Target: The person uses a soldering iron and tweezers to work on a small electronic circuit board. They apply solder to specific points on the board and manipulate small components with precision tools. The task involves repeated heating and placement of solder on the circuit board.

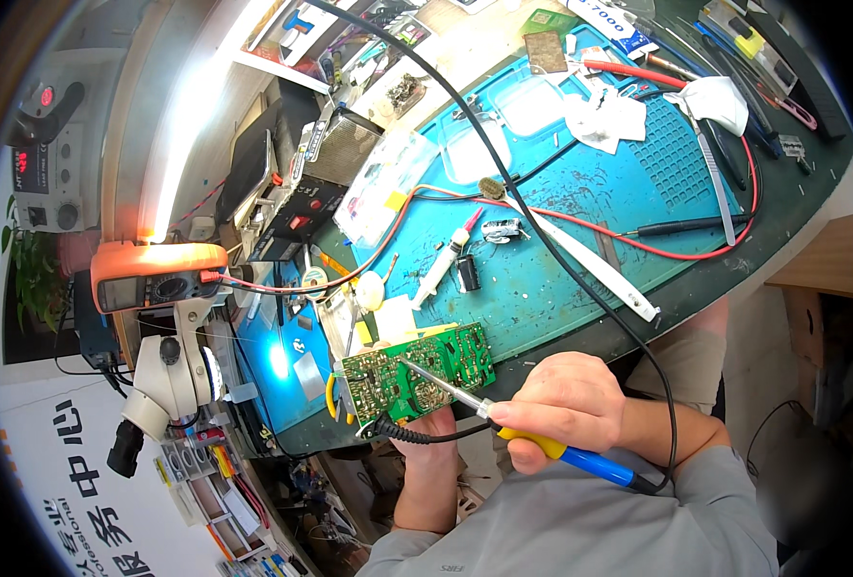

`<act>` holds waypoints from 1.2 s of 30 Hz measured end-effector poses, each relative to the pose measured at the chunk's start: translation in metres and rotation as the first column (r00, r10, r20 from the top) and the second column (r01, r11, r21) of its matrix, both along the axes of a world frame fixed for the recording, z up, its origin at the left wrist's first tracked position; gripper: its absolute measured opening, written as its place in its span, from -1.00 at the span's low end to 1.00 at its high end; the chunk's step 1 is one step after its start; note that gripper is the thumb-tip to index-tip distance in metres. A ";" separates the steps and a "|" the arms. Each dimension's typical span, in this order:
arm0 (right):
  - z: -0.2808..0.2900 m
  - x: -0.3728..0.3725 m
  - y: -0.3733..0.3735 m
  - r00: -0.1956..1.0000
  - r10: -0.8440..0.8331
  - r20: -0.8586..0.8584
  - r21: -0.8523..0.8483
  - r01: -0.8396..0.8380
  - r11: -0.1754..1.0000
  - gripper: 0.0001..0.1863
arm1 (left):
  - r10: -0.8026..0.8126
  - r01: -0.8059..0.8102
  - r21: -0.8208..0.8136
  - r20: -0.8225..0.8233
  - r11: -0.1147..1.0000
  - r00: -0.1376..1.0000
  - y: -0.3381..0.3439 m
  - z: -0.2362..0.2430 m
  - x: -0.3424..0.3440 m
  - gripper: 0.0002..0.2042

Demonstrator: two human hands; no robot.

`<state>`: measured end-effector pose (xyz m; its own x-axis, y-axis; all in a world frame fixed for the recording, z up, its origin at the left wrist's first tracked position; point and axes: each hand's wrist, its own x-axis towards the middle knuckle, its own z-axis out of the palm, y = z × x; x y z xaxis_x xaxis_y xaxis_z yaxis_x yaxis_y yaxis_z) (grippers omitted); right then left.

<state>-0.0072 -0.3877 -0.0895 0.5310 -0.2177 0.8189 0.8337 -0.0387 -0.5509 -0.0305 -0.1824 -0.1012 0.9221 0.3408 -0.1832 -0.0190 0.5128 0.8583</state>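
A green circuit board (pixel 470 358) is held up at the near edge of the bench, its soldered side facing up. From below, my left hand (pixel 428 431) grips the board, and its fingers are partly hidden under it. My right hand (pixel 566 396) is closed around a soldering iron (pixel 592 464) with a yellow and blue handle. The iron's metal tip points left and down onto the upper left part of the board; whether it touches cannot be told. A black coiled cord (pixel 422 436) hangs at the board's lower edge.
An orange multimeter (pixel 124 288) and a white microscope (pixel 172 370) stand at left. On the blue mat (pixel 561 231) lie a syringe (pixel 443 266), a black capacitor (pixel 468 273) and a white-handled brush (pixel 604 274). Tweezers (pixel 713 173) lie at right. The iron's black cable (pixel 566 269) arches over the bench.
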 end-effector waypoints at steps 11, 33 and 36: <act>0.001 0.001 -0.001 1.000 0.014 0.000 0.002 -0.014 1.000 -0.74 | -0.045 0.047 -0.049 0.029 0.998 0.999 0.005 -0.003 -0.002 -0.50; 0.001 -0.001 0.000 1.000 -0.010 -0.010 -0.007 0.010 1.000 -0.73 | 0.046 -0.037 -0.180 0.048 0.983 0.998 -0.005 0.003 0.003 -0.57; 0.000 0.000 0.000 1.000 -0.010 -0.012 -0.007 0.010 1.000 -0.73 | 0.030 -0.019 -0.190 0.055 0.982 0.998 -0.003 0.002 0.002 -0.56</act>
